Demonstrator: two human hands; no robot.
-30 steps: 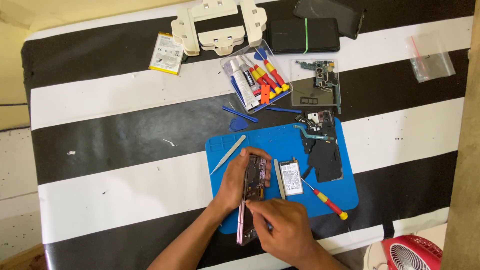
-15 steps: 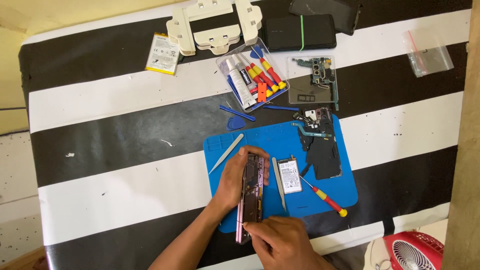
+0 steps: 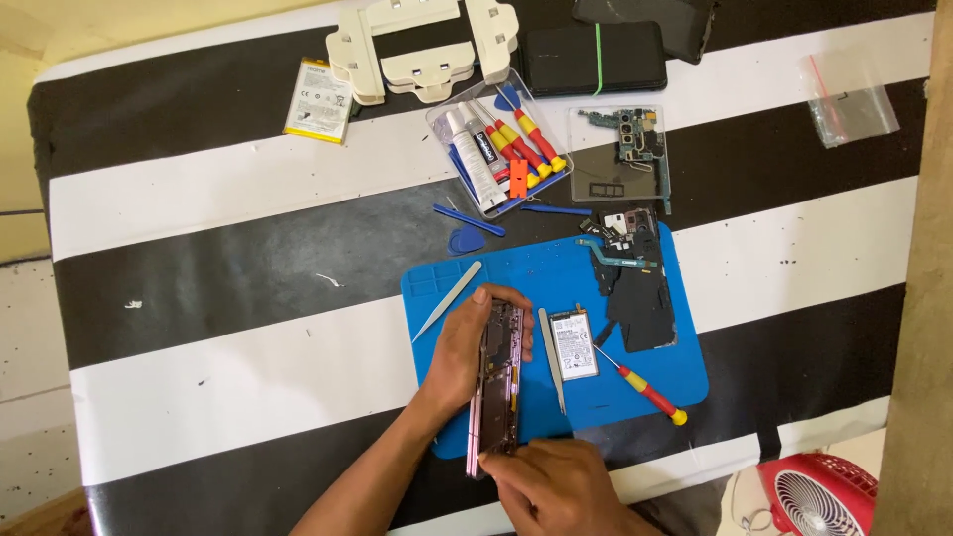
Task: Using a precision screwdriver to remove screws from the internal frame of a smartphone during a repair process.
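Observation:
An opened pink phone frame (image 3: 498, 387) lies lengthwise on the blue work mat (image 3: 536, 273), its inside facing up. My left hand (image 3: 467, 347) grips its upper left side, fingers curled over the top edge. My right hand (image 3: 551, 486) pinches its lower end near the table's front edge. Just right of the phone lie a grey spudger (image 3: 552, 359), a small battery (image 3: 574, 343) and a red and yellow screwdriver (image 3: 642, 385). Metal tweezers (image 3: 447, 300) rest on the mat to the left.
Black phone covers and a flex cable (image 3: 635, 288) sit on the mat's right side. Behind are a clear tray of screwdrivers (image 3: 496, 149), a circuit board on a clear lid (image 3: 620, 154), blue picks (image 3: 467, 238), a dark phone (image 3: 594, 58), a white jig (image 3: 422, 45), another battery (image 3: 318, 99). A red fan (image 3: 819, 496) stands at bottom right.
The phone frame has turned from standing on its edge to lying more open-face up. My right hand slid down to its lower end; my left hand stays on its upper side.

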